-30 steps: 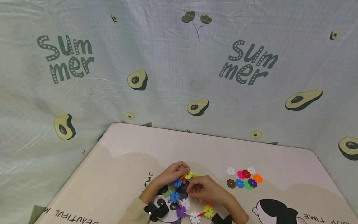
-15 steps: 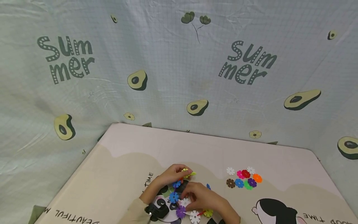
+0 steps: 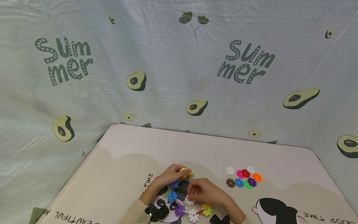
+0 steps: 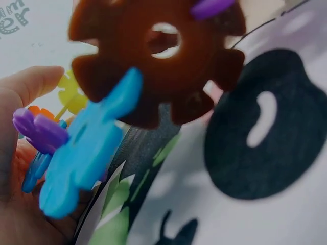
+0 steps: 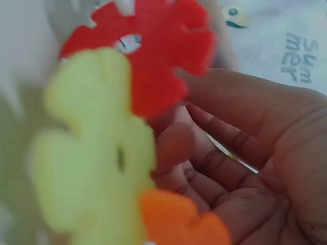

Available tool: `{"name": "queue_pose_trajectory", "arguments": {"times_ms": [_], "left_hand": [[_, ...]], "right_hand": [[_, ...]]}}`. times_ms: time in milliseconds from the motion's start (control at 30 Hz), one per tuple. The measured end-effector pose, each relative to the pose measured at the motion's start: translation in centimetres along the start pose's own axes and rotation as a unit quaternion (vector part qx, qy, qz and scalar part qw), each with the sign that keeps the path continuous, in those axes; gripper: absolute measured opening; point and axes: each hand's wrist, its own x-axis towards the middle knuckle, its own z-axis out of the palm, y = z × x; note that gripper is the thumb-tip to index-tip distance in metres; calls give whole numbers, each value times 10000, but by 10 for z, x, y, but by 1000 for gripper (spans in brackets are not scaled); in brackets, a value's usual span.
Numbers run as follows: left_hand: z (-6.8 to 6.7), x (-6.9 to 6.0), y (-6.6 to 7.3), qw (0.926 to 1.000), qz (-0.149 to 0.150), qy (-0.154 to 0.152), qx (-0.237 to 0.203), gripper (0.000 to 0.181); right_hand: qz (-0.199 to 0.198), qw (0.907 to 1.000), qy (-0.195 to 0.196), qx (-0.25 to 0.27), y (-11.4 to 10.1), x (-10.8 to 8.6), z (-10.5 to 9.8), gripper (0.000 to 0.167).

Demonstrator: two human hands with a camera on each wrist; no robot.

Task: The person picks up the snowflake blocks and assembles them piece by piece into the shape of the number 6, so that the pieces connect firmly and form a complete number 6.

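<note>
A chain of notched plastic interlocking discs curves over the printed panda in the head view. My left hand [image 3: 172,174] pinches a yellow disc [image 3: 183,172] at its far end. Blue discs [image 4: 84,153] and a brown disc [image 4: 158,97] hang close by in the left wrist view. My right hand [image 3: 208,191] holds a white disc [image 3: 189,201] between thumb and fingers, its grip partly hidden. Below it, the chain runs through a purple disc [image 3: 179,210], another white disc [image 3: 193,215] and a second yellow disc [image 3: 206,209]. A red disc [image 5: 163,56] and an orange disc [image 5: 181,219] show beside my right fingers.
Loose discs [image 3: 245,173] of several colours lie grouped on the right of the pale table mat [image 3: 126,140]. A hanging cloth [image 3: 165,56] printed with avocados closes off the back and sides. Each wrist wears a black strap [image 3: 158,211].
My right hand dipped toward the near part of the chain, then moved back up and right, the white disc shifting slightly right. My left hand stays at the yellow disc, nearly still.
</note>
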Motion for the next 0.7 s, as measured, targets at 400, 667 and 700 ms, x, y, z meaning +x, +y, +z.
{"name": "queue_pose_trajectory", "arguments": {"times_ms": [400,667,700], "left_hand": [[0,0,0,10000,6,-39,-58,28],[-1,0,0,9999,22,-96,-91,28],[-1,0,0,9999,24,-92,-92,28]], "right_hand": [[304,9949,833,487,-1,-9,-28,18],[591,9890,1207,609,7,-11,-37,20],[605,9877,1302,624,8,-11,-37,20]]}}
